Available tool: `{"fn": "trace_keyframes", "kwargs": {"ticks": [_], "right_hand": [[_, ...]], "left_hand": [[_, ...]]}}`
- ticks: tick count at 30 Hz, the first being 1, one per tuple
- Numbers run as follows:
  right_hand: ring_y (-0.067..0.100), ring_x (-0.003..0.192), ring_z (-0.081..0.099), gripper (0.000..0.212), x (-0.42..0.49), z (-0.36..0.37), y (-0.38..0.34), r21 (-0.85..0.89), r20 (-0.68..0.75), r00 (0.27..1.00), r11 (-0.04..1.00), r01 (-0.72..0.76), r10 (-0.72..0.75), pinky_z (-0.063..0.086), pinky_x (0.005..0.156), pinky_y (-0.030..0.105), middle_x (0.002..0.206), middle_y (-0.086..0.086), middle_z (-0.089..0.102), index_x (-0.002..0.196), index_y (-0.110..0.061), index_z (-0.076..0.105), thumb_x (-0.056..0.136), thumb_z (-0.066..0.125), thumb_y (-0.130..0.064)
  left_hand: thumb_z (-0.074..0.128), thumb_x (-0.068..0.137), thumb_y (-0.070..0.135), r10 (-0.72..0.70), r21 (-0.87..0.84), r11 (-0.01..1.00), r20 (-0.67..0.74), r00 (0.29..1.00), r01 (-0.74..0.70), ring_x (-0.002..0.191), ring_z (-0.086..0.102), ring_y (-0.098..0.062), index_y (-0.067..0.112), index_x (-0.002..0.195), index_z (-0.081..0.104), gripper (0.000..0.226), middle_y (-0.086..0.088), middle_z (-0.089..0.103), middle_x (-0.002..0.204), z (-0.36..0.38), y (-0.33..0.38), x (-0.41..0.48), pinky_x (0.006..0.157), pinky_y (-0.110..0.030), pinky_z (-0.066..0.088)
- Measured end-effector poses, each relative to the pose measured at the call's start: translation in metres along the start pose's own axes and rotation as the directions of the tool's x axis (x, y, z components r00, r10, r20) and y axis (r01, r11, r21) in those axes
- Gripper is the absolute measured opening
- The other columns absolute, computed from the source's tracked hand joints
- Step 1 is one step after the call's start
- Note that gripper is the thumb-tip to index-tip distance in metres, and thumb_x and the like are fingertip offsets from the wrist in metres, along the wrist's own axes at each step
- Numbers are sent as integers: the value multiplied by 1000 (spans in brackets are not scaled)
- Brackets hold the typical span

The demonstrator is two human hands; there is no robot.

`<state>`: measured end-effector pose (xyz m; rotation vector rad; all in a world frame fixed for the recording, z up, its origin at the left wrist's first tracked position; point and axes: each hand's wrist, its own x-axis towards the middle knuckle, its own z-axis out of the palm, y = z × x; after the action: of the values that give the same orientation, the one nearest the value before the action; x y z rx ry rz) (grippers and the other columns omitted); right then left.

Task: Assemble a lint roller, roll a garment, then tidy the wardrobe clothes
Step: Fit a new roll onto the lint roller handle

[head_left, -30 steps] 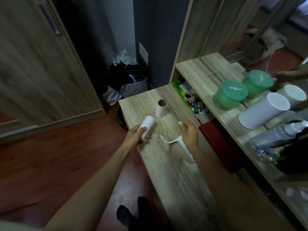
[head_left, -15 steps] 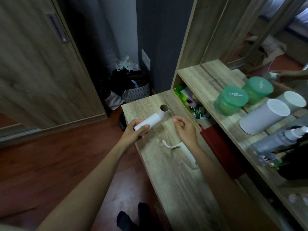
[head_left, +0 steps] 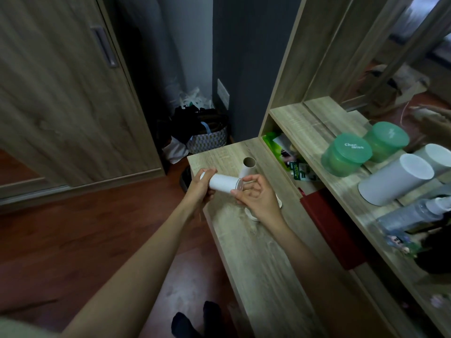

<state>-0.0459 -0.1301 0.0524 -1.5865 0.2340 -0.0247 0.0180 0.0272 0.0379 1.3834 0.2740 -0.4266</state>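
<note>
Centre of frame. The left hand [head_left: 201, 189] wraps the left end of the white roll [head_left: 223, 182], fingers curled round it, and holds it level above the bench top [head_left: 256, 252]. Probably held that way so the open right end faces the other hand.

The right hand [head_left: 258, 198] pinches that right end with thumb and forefinger, a narrow grip. A clear, glossy edge shows there; it may be wrapper film, but I cannot tell for sure. My guess is that the refill is being readied or unwrapped before it goes on the handle.

The handle [head_left: 251, 215] lies flat on the bench just under the right hand. It is pale plastic and mostly hidden, with only curved slivers showing.

- Roll: a smooth matte cylinder with a papery look.
- Cardboard core [head_left: 249, 167]: a brown hollow tube standing upright just behind the roll, probably the spent one set aside.
- Bench: pale wood-grain laminate.
- Right of frame: two translucent green jars [head_left: 346, 154] with lids sit on a shelf [head_left: 305, 128].

No garment is in hand; the assembly is not yet done.
</note>
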Motion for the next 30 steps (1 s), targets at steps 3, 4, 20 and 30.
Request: {"fn": "trace_keyframes", "kwargs": {"ticks": [3,4,20,30], "right_hand": [[12,79,71,39,-5,3,-5,-9,-17,999,999,33,-33,58,71,30,88,3,69,98,-16,52,72,81,-10],[12,79,71,39,-6,4,-6,-5,-16,999,999,38,-38,59,72,31,88,4,68,97,-16,52,72,81,-9],[20,75,69,35,-1,-8,0,-77,20,1000,997,-11,12,58,57,28,87,10,63,81,-13,47,72,80,-6],[15,64,65,16,56,-17,49,-265,-63,983,947,-183,172,54,51,17,89,15,66,93,-6,56,84,66,2]], "left_hand": [[53,98,30,6,-32,999,12,1000,-5,42,35,-6,15,92,53,16,-2,42,66,2,3,-2,38,-19,31],[52,98,28,12,-27,1000,20,1000,-11,41,34,-6,15,92,53,15,-2,41,66,2,4,-3,38,-19,30],[55,97,25,59,94,994,-10,998,-58,49,39,-11,17,83,57,16,-2,46,68,-8,-2,2,48,-24,32],[48,103,28,92,150,987,-189,978,-64,63,47,-12,12,109,54,18,-7,54,94,-43,-32,9,53,-23,38]]}}
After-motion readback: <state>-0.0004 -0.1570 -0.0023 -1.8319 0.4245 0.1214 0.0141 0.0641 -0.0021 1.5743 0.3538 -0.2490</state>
